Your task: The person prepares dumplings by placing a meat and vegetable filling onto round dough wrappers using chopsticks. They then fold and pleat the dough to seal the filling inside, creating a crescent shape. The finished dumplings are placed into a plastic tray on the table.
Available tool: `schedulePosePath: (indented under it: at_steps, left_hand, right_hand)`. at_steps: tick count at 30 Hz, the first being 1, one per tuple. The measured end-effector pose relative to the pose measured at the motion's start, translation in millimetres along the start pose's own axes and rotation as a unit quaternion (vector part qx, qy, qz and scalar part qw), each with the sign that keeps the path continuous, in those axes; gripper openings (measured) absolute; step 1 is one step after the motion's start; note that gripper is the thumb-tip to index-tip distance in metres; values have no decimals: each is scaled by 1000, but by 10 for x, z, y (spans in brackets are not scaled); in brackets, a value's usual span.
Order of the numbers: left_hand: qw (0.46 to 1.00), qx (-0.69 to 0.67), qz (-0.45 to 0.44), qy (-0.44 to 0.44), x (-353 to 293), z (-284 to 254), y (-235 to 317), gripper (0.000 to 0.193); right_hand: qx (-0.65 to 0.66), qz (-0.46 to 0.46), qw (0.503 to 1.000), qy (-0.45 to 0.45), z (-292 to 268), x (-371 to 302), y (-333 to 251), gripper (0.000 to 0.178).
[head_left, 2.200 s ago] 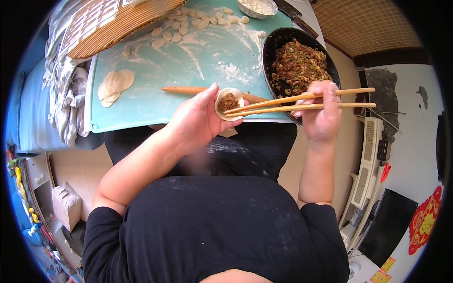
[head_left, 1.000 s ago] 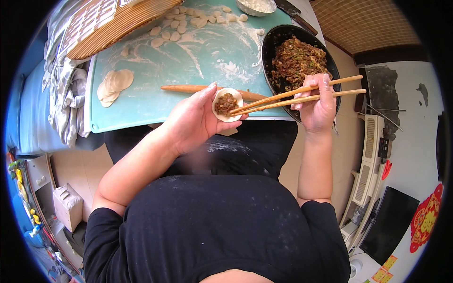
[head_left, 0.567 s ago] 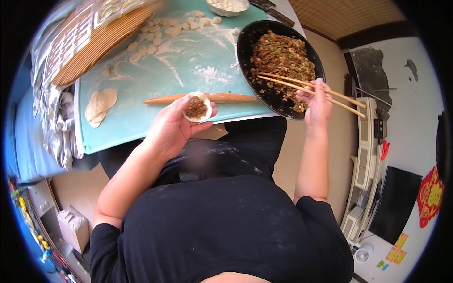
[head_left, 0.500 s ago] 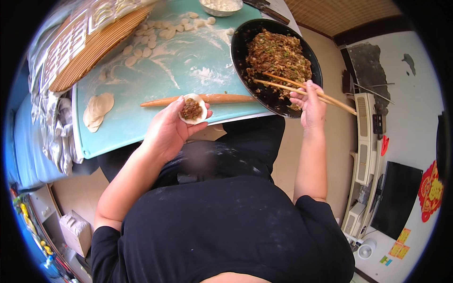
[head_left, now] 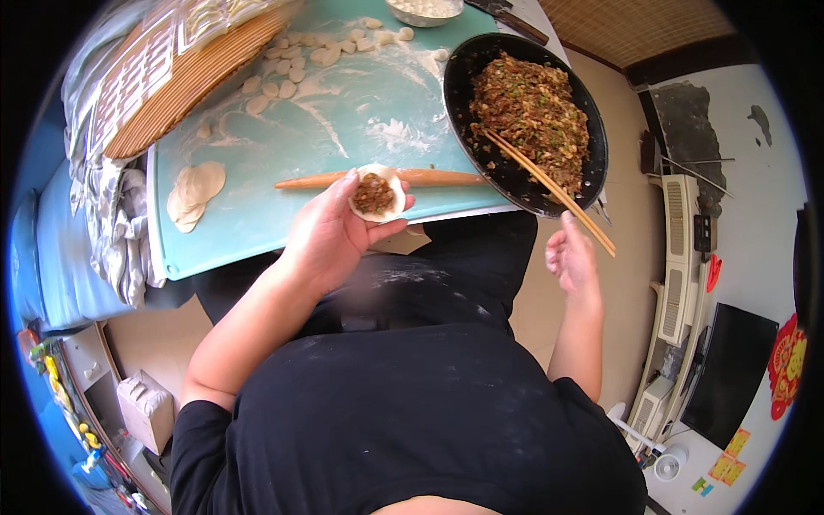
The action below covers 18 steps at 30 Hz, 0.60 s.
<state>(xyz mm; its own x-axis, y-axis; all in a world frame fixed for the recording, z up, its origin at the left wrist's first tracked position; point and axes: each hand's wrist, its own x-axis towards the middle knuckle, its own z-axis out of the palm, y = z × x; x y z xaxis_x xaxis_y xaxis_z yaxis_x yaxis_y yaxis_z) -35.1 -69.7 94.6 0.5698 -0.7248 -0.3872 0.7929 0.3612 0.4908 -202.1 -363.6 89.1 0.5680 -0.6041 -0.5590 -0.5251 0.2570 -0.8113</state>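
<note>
In my left hand (head_left: 333,236) lies a round dumpling wrapper (head_left: 398,199) with a mound of brown minced filling (head_left: 374,195) at its centre. The thumb and fingers cradle its edge, and the wrapper is unfolded. My right hand (head_left: 572,257) is just below the pan's near rim, holding nothing, its fingers loosely bent and apart. A pair of wooden chopsticks (head_left: 549,184) rests across the rim of the black pan (head_left: 459,112), tips toward the heap of filling (head_left: 532,112). Behind the wrapper, a wooden rolling pin (head_left: 446,178) lies on the turquoise mat (head_left: 257,232).
Flattened wrappers (head_left: 196,196) overlap at the mat's left. Several small dough pieces (head_left: 287,73) lie in flour farther back. A bowl of white flour (head_left: 427,9) stands at the far edge. A woven round tray (head_left: 197,81) tilts at the far left, near crumpled cloth (head_left: 120,240).
My right hand has let go of the chopsticks and drawn back toward me, leaving them on the pan rim. My left hand still holds the filled wrapper. The whole view has shifted slightly.
</note>
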Motion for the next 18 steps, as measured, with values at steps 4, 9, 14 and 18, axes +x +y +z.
schedulePosePath:
  at_steps: [4, 9, 14, 18]
  left_hand:
    - [1000, 10, -10, -25, -17, 58, -12, 43]
    - [998, -13, -38, -49, -108, 187, 0, 39]
    - [997, -38, -61, -29, -183, 212, 6, 38]
    - [998, -29, -36, -47, -195, 100, -19, 35]
  right_hand:
    - [9, -163, 978, -131, 566, -252, 151, 19]
    - [-282, -671, 674, -126, 1205, -454, -279, 30]
    - [-282, -763, 568, -127, 1450, -380, -344, 29]
    - [-273, -790, 536, -118, 1541, -354, -350, 22]
